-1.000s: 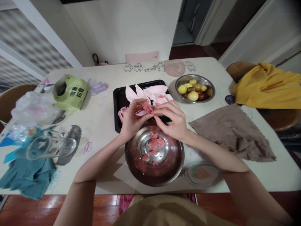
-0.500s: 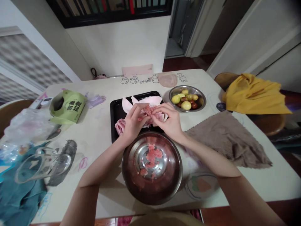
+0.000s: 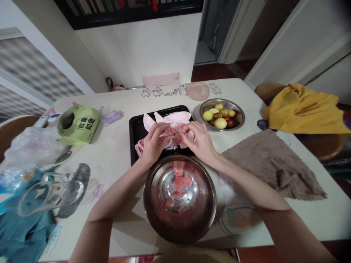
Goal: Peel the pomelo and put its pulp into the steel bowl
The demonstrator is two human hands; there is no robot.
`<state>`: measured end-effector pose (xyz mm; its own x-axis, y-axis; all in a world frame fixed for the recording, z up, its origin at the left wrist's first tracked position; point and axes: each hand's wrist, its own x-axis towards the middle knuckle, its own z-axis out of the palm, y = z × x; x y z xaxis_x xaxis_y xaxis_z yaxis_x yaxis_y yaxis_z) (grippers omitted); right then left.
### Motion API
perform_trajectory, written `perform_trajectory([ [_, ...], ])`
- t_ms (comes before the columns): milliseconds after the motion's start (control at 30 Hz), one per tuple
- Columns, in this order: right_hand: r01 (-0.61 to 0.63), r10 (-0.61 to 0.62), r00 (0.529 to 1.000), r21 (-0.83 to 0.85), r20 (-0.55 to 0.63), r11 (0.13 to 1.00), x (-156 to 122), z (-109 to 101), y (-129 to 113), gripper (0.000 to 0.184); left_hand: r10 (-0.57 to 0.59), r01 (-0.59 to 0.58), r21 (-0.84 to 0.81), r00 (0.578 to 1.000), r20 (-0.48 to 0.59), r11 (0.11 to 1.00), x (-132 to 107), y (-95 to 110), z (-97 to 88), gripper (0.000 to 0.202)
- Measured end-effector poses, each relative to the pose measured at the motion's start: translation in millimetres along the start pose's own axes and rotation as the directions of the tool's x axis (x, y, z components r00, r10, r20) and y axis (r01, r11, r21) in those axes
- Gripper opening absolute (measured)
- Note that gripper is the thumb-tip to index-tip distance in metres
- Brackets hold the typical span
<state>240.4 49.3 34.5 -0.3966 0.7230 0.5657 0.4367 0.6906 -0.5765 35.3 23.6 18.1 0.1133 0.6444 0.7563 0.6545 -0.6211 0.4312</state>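
Over a black tray (image 3: 135, 133), my left hand (image 3: 155, 144) and my right hand (image 3: 201, 142) work close together with fingertips pinched. Soft pink raw meat (image 3: 170, 130) shows in the left fingers, and more pink meat sits at the right fingertips; a small gap lies between the two hands. On the tray, pale pink petal-shaped pieces (image 3: 177, 117) fan out behind my hands, and a pink-red streaked piece (image 3: 139, 147) lies at its left side. Nearer me stands a large steel bowl (image 3: 197, 226) with minced meat (image 3: 181, 183) at its bottom.
A steel bowl of green and brown fruit (image 3: 220, 123) stands beyond my right hand. A brown cloth (image 3: 263, 157) lies at right, with a yellow cloth (image 3: 304, 109) over a chair. At left are a green bag (image 3: 89, 126), a tipped glass jug (image 3: 52, 193) and a teal cloth (image 3: 24, 233).
My fingertips have drawn slightly apart, and the meat that bridged them now shows a gap. The view has shifted a little; the bowls and tray appear to stay put.
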Motion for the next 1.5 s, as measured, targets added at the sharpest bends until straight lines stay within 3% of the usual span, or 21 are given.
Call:
perform_trajectory([
  [167,-0.008,0.006,0.999,0.042,0.053,0.999,-5,1,4,0.012,-0.079,0.078,-0.065,0.997,-0.010,0.995,-5,0,-4.5,0.034],
  [300,0.003,-0.001,0.997,-0.026,0.072,1.000,-6,2,12,0.010,-0.087,0.086,-0.076,0.996,-0.011,0.993,-5,3,-5.9,0.030],
  [500,0.099,-0.087,0.990,-0.104,0.112,0.990,-7,0,19,0.020,-0.086,0.088,-0.194,0.996,0.017,0.977,-12,11,-5.6,0.032],
  [667,0.261,-0.254,0.965,-0.184,0.057,0.948,-17,-5,-6,0.014,-0.146,0.147,-0.284,0.989,0.026,0.947,-27,31,-15.7,0.027],
  [800,0.423,-0.433,0.901,-0.261,0.020,0.868,-33,-4,-31,0.011,-0.238,0.223,-0.363,0.971,0.006,0.905,-44,48,-27.2,0.024],
  [900,0.466,-0.493,0.870,-0.299,-0.017,0.832,-43,1,-41,0.006,-0.329,0.300,-0.442,0.944,0.009,0.846,-55,58,-32.5,0.026],
  [1067,0.401,-0.419,0.906,-0.193,-0.060,0.896,-52,0,-46,0.005,-0.376,0.354,-0.514,0.924,0.065,0.782,-63,68,-33.4,0.033],
  [1300,0.188,-0.188,0.982,-0.007,0.021,0.982,-55,-11,-50,0.009,-0.338,0.349,-0.475,0.935,0.112,0.808,-61,74,-31.7,0.029],
  [1500,0.159,-0.157,0.985,-0.014,0.075,0.987,-56,-10,-54,0.010,-0.375,0.389,-0.461,0.918,0.127,0.797,-63,78,-32.1,0.030],
])
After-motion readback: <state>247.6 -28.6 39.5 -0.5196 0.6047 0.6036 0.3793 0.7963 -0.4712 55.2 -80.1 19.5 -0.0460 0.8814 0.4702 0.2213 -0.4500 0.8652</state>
